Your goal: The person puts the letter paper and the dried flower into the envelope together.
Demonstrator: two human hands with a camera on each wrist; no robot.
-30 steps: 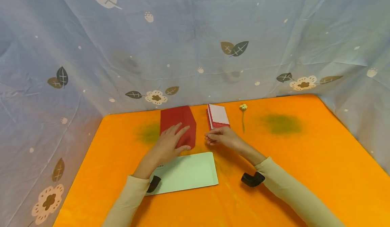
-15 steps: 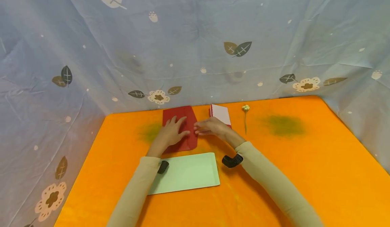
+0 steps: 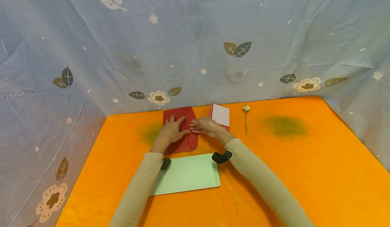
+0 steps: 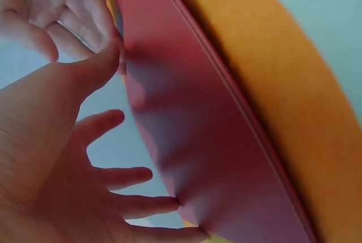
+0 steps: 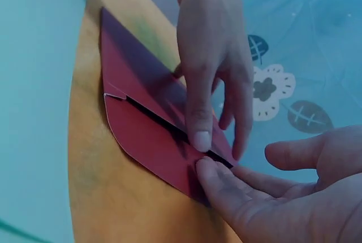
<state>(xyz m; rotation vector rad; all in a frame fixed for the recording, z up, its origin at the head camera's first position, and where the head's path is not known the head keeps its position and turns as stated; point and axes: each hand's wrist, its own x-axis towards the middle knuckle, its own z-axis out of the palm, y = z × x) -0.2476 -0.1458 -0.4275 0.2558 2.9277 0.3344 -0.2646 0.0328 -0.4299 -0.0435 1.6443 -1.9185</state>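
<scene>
A red envelope lies near the back of the table, its flap along the right side. My left hand is over its left part with fingers spread and fingertips at the paper. From the right comes my right hand, its straight fingers touching the flap near the left thumb. In the right wrist view a dark gap shows between the flap edge and the envelope body, and the right thumb stands apart from the paper. Neither hand holds anything.
A pale green envelope lies in front of the red one, under the wrists. Behind the right hand stands a white and red folded card. A small yellow flower on a stem lies right of it. Patterned cloth hangs behind the orange table.
My right hand has moved left from in front of the card to the red envelope's flap. The left hand has shifted a little farther back on the envelope, fingers still spread.
</scene>
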